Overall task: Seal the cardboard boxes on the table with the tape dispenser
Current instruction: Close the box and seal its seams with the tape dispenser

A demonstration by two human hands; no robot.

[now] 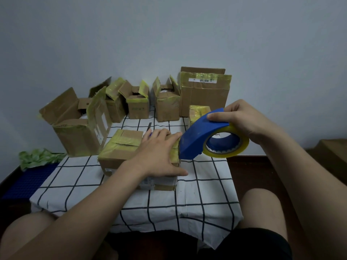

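Observation:
A small cardboard box (pixel 120 151) with yellowish tape across its closed flaps sits mid-table. My left hand (pixel 159 152) lies flat on its top right part, fingers spread and pressing down. My right hand (pixel 242 119) grips the blue tape dispenser (pixel 199 134) from above. The dispenser's front edge touches the box's right top edge, and its roll of yellowish clear tape (pixel 227 145) hangs to the right. Behind stand several open boxes: a large one (pixel 75 126) at the left, two smaller ones (pixel 138 102) (pixel 167 102) at the back, and a tall one (pixel 204 92) at the right.
The table carries a white cloth with a black grid (pixel 202 184). A pen (pixel 149 126) lies behind the box. A small taped box (pixel 197 111) stands behind the dispenser. Crumpled green paper (pixel 37 158) and a blue mat (pixel 26 182) lie at the left. My knees are below the table edge.

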